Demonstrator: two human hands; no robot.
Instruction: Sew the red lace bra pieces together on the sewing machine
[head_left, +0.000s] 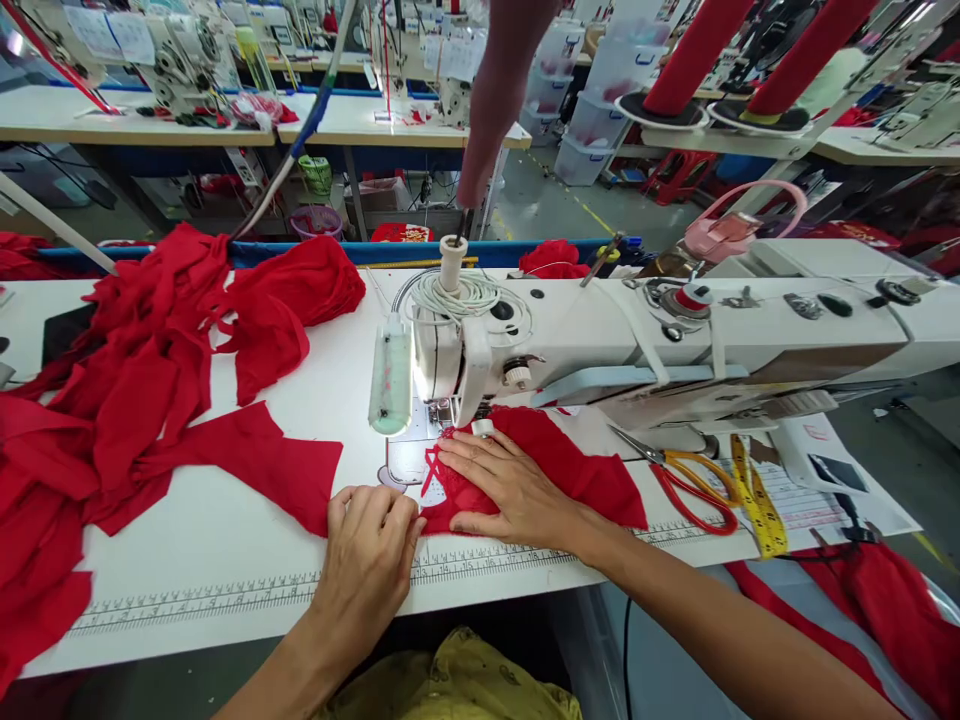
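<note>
A red fabric piece [600,480] lies on the white sewing table, its upper part beside the needle area of the sewing machine [570,345]. Red straps or strips and a lacy patch show at its left end. My right hand [506,480] rests flat on this cloth, fingers stretched toward the presser foot [441,412]. To the left, my left hand [371,535] has its fingers curled, with thumb and fingertips at the cloth's lower left edge. The fingertips' grip is partly hidden.
Heaped red garment pieces [165,350] cover the table's left side. Scissors [690,485] and a yellow tape measure [756,500] lie at right. A printed ruler [247,592] runs along the front edge. Red thread cones [694,60] stand at upper right; a wrapped pole [499,100] hangs above.
</note>
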